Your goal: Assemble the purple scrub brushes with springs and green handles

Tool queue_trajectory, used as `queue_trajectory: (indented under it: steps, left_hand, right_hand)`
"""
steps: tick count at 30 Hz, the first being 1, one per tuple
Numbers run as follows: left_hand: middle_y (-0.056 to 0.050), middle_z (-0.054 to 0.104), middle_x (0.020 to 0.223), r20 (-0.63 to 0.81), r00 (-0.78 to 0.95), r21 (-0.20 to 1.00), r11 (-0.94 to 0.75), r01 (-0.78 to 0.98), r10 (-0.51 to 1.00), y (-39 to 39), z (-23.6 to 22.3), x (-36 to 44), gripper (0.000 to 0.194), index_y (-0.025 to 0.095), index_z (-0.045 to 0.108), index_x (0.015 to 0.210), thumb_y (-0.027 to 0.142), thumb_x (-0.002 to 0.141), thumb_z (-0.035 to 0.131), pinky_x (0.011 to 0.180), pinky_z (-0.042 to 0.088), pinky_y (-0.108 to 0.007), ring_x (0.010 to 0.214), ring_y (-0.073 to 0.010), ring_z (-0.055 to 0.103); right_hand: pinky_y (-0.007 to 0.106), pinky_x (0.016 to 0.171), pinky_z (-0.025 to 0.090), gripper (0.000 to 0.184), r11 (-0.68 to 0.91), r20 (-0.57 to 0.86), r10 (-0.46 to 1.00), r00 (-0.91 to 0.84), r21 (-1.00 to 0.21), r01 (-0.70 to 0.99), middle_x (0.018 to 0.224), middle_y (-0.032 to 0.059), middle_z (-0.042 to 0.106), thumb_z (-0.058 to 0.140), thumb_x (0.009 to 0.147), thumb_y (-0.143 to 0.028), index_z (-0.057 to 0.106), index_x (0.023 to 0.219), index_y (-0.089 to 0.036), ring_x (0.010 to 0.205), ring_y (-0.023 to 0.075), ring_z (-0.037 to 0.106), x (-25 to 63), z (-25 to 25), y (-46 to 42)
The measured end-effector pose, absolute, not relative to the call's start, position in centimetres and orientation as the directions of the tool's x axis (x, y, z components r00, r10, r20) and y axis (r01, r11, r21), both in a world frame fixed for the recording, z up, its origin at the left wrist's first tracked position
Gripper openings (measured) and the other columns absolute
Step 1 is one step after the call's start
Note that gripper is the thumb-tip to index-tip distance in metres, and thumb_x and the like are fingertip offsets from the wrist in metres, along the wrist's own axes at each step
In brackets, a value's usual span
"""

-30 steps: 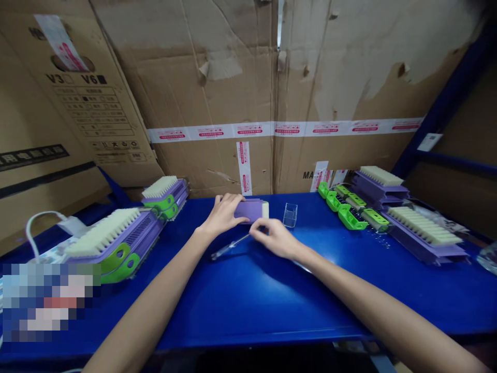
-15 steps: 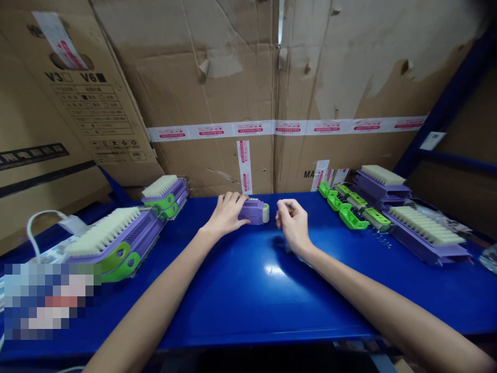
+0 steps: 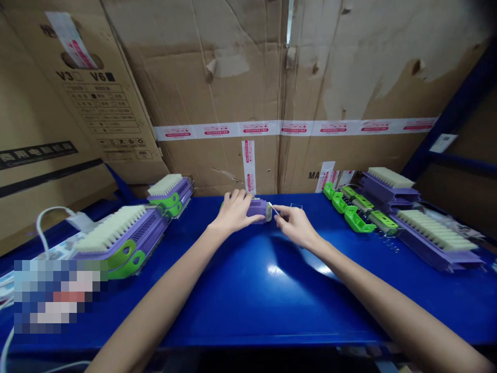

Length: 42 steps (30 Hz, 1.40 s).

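Note:
Near the back edge of the blue table, my left hand (image 3: 234, 211) is closed over a purple housing (image 3: 256, 208) with a pale rounded end piece (image 3: 268, 211). The thumb lies along the front of the housing, and the palm covers its left part. Just to the right, my right hand (image 3: 295, 224) pinches a thin rod-like tool (image 3: 275, 209). Its light tip reaches the end piece; whether it touches is too small to tell. A thin pale outline (image 3: 296, 205) shows behind the right fingers, too faint to name.
Purple units with cream bristle pads (image 3: 112, 228) and green ends stand at left, beside a power strip (image 3: 58, 253) with a white cable. At right lie green caps (image 3: 359, 220), loose screws (image 3: 390, 243) and purple housings with bristle pads (image 3: 438, 230). Cardboard (image 3: 217, 93) walls the back.
My right hand has turned and moved toward the housing's right end, bringing the thin tool's tip up to it. My left hand keeps its hold on the housing. The view has shifted slightly.

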<state>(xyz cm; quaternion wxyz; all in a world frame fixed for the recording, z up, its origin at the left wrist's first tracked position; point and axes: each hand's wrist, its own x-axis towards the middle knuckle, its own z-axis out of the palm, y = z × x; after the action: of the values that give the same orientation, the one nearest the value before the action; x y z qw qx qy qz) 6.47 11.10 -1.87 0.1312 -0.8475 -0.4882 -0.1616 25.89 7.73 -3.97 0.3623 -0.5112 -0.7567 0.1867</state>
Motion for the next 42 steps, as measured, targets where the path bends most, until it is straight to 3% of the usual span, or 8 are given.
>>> queue_trajectory:
  steps: [4,6,11,18,28,36,42]
  left_hand:
    - [-0.012,0.057,0.12,0.382,0.519,-0.011,-0.558,0.83,0.764,11.8,-1.5,7.4,0.052,0.019,0.052,0.12,0.052,0.08,0.059,0.09,0.038,-0.045,0.111,-0.0314,0.049]
    - [-0.009,0.058,0.12,0.374,0.551,0.018,-0.6,0.8,0.746,12.2,-1.6,7.8,0.045,0.021,0.053,0.119,0.046,0.082,0.059,0.092,0.038,-0.043,0.113,-0.0289,0.05]
    - [-0.006,0.062,0.113,0.371,0.574,0.068,-0.638,0.767,0.73,12.4,-2.2,8.8,0.03,0.022,0.058,0.112,0.037,0.086,0.055,0.09,0.04,-0.039,0.111,-0.0249,0.052]
    - [-0.005,0.064,0.107,0.396,0.542,0.083,-0.617,0.783,0.741,12.3,-2.5,9.3,0.028,0.023,0.063,0.108,0.038,0.086,0.056,0.089,0.041,-0.039,0.106,-0.0252,0.053]
    - [-0.006,0.065,0.102,0.412,0.5,0.107,-0.586,0.804,0.762,12.2,-2.7,10.1,0.027,0.024,0.067,0.105,0.038,0.084,0.059,0.086,0.042,-0.041,0.103,-0.0266,0.052]
    - [-0.008,0.064,0.097,0.416,0.521,0.027,-0.583,0.812,0.745,12.4,-3.0,10.3,0.027,0.025,0.069,0.105,0.037,0.084,0.057,0.087,0.04,-0.043,0.103,-0.0288,0.051]
    - [-0.007,0.068,0.1,0.448,0.525,0.035,-0.6,0.799,0.724,12.3,-2.9,10.1,0.028,0.022,0.068,0.103,0.04,0.085,0.056,0.088,0.036,-0.045,0.104,-0.0293,0.053]
  right_hand:
    - [0.025,0.067,0.043,0.043,0.339,0.348,0.92,-0.181,-0.47,0.815,0.085,0.0044,0.071,0.038,0.093,-0.031,0.053,0.133,-0.025,0.073,0.0175,0.065,27.2,-3.0,7.7]
    - [0.024,0.07,0.042,0.04,0.308,0.308,0.93,-0.2,-0.36,0.88,0.092,0.0065,0.072,0.038,0.093,-0.03,0.056,0.128,-0.026,0.082,0.0188,0.066,27.5,-2.4,7.4]
    - [0.023,0.067,0.039,0.028,0.344,0.179,0.933,-0.311,-0.2,0.917,0.087,0.0094,0.071,0.042,0.09,-0.023,0.07,0.096,-0.02,0.085,0.0204,0.067,27.6,-1.5,7.1]
    - [0.031,0.069,0.045,0.033,0.208,0.166,0.965,-0.205,0.001,0.978,0.09,0.0131,0.069,0.038,0.093,-0.031,0.068,0.104,-0.024,0.086,0.0268,0.067,26.8,-0.5,6.5]
    - [0.035,0.069,0.049,0.034,0.136,0.157,0.978,-0.136,0.007,0.991,0.091,0.0183,0.068,0.035,0.091,-0.024,0.068,0.093,-0.015,0.087,0.03,0.068,25.3,-0.2,6.0]
    - [0.033,0.067,0.049,0.034,0.134,0.116,0.985,-0.129,-0.036,0.99,0.089,0.0188,0.068,0.029,0.087,-0.006,0.053,0.111,-0.009,0.085,0.0278,0.069,23.5,-3.9,5.0]
    - [0.037,0.067,0.049,0.032,0.085,0.185,0.98,-0.077,-0.038,0.996,0.086,0.0175,0.068,0.028,0.094,-0.024,0.054,0.109,-0.016,0.082,0.0311,0.069,24.9,-2.9,5.5]
